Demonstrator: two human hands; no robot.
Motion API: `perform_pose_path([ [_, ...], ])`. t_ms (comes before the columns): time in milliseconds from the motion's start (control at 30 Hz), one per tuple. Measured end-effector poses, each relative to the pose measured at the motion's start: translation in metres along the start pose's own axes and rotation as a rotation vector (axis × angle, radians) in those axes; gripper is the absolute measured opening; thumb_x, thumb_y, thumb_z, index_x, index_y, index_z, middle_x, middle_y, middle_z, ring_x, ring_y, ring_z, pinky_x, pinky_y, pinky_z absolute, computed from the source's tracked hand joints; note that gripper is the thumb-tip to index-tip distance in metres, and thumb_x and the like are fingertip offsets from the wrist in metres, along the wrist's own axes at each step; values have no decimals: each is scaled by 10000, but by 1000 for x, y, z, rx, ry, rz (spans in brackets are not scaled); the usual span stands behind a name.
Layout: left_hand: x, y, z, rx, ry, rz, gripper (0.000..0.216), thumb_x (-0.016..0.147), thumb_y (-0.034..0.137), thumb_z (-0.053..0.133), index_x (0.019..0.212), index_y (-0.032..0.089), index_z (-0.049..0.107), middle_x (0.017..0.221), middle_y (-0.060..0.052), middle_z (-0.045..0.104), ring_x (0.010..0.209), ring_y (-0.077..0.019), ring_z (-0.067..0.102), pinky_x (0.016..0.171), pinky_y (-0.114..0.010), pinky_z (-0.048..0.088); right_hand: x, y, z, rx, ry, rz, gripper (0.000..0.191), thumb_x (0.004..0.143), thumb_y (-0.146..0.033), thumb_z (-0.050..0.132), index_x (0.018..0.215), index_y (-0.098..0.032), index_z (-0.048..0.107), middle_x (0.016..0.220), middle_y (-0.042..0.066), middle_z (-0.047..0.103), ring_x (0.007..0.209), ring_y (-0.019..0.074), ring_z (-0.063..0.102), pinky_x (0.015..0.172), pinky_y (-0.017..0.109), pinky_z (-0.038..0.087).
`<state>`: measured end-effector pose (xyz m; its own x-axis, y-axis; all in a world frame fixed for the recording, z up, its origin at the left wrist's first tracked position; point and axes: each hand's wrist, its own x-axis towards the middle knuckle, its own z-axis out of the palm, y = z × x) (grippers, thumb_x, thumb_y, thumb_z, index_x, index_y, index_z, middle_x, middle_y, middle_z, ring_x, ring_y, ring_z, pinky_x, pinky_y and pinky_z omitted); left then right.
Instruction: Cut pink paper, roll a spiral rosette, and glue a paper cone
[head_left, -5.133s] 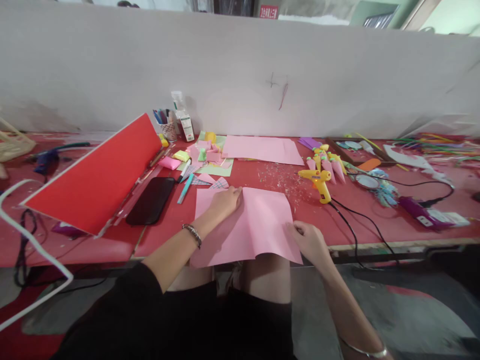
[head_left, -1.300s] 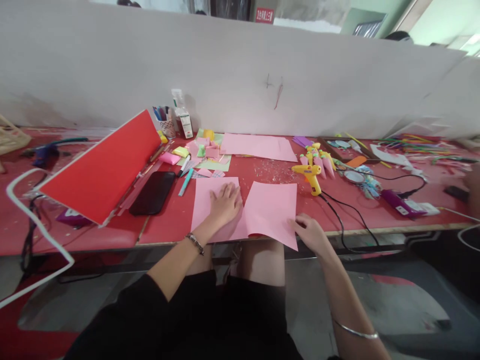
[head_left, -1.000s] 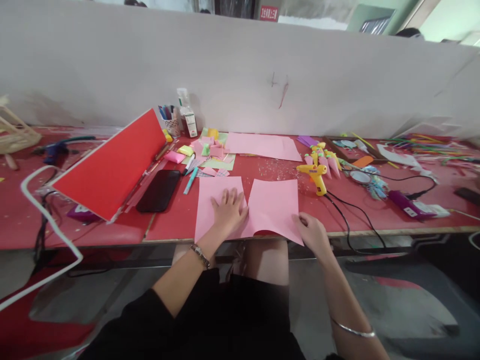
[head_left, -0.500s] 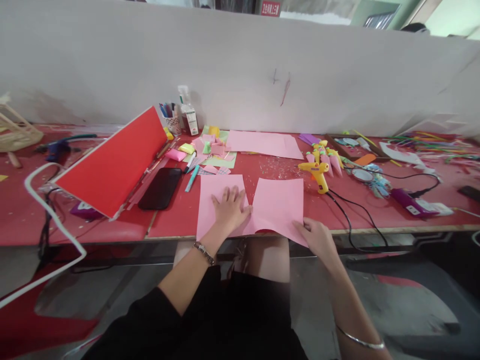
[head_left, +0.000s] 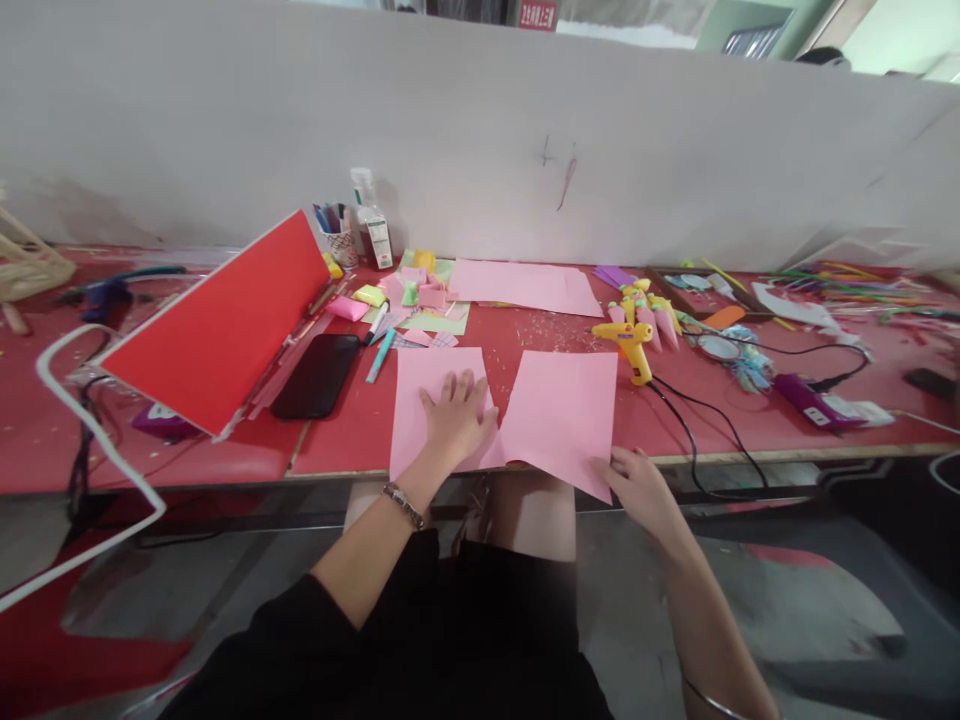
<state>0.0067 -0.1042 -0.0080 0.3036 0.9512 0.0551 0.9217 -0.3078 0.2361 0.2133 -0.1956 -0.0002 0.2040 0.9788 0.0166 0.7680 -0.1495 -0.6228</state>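
Note:
A sheet of pink paper [head_left: 559, 405] lies at the table's front edge, split down its middle from the far side. Its two halves still meet near the front, where a V-shaped gap shows the red table between them. My left hand [head_left: 456, 420] rests flat on the left half with fingers spread. At the near right corner my right hand [head_left: 637, 485] pinches the right half, which is lifted a little and hangs past the table edge.
A yellow glue gun [head_left: 631, 345] with a black cord lies to the right. Left are a black phone [head_left: 318, 376], a teal marker [head_left: 380, 355] and a leaning red board [head_left: 225, 330]. Behind are paper scraps [head_left: 431, 290], another pink sheet [head_left: 529, 286] and a bottle [head_left: 375, 232].
My right hand has pulled the right half slightly to the right, and the gap between the halves is wider. My left hand stays pressed on the left half.

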Motion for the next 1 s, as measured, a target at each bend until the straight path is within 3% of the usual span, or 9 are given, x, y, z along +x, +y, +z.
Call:
perform_pose_path([
  [67, 0, 0, 0, 0, -7, 1, 492, 826, 397, 263, 1282, 224, 319, 1384, -45, 258, 1262, -287, 191, 912, -658, 164, -2, -1, 0, -1, 14, 13, 321, 633, -468, 377, 460, -201, 333, 346, -77, 334, 387, 87, 320, 847, 424, 313],
  [167, 1, 0, 0, 5, -8, -6, 494, 826, 402, 260, 1285, 227, 314, 1386, -43, 254, 1262, -283, 193, 917, -653, 165, -3, 0, -1, 19, 11, 40, 349, 628, -494, 383, 458, -214, 262, 335, -66, 333, 378, 90, 304, 673, 352, 391],
  [267, 1, 0, -1, 10, -11, -6, 491, 828, 401, 254, 1286, 233, 310, 1389, -42, 246, 1266, -278, 185, 920, -647, 166, -4, 5, -3, 34, 18, 41, 364, 637, -524, 381, 464, -215, 297, 335, -55, 347, 376, 94, 310, 530, 283, 370],
  [433, 1, 0, 0, 3, -35, -10, 501, 825, 410, 254, 1292, 234, 298, 1391, -44, 242, 1268, -283, 174, 924, -646, 150, -10, 18, -10, 86, 40, 47, 339, 636, -509, 433, 494, -202, 407, 385, -27, 418, 420, 120, 398, 449, 244, 328],
  [633, 4, -1, -4, -33, -90, -1, 527, 825, 439, 249, 1306, 226, 262, 1407, -63, 190, 1282, -292, 124, 932, -639, 112, -24, 24, -22, 287, -8, 96, 251, 647, -428, 502, 655, -180, 539, 557, 19, 587, 550, 168, 532, 512, 258, 406],
  [733, 1, -7, -17, -91, -166, 97, 573, 814, 455, 297, 1322, 201, 222, 1424, -85, 109, 1293, -276, 67, 976, -564, 131, -26, 20, -24, 417, 3, 112, 318, 607, -461, 564, 739, -174, 597, 665, 47, 649, 643, 197, 579, 565, 277, 450],
  [833, -12, -18, -31, -109, -221, 284, 666, 761, 459, 419, 1334, 215, 181, 1431, -73, 75, 1298, -247, -1, 1025, -459, 106, -23, 12, -23, 569, 29, 144, 372, 549, -501, 621, 735, -179, 622, 706, 55, 669, 652, 195, 590, 595, 291, 471],
  [1000, -50, -35, -34, 25, -355, 303, 796, 658, 333, 568, 1336, 205, 172, 1424, -89, 83, 1291, -277, 14, 1021, -466, 126, -6, -1, -13, 873, 43, 169, 371, 507, -477, 687, 741, -195, 629, 754, 35, 682, 678, 168, 604, 634, 267, 473],
])
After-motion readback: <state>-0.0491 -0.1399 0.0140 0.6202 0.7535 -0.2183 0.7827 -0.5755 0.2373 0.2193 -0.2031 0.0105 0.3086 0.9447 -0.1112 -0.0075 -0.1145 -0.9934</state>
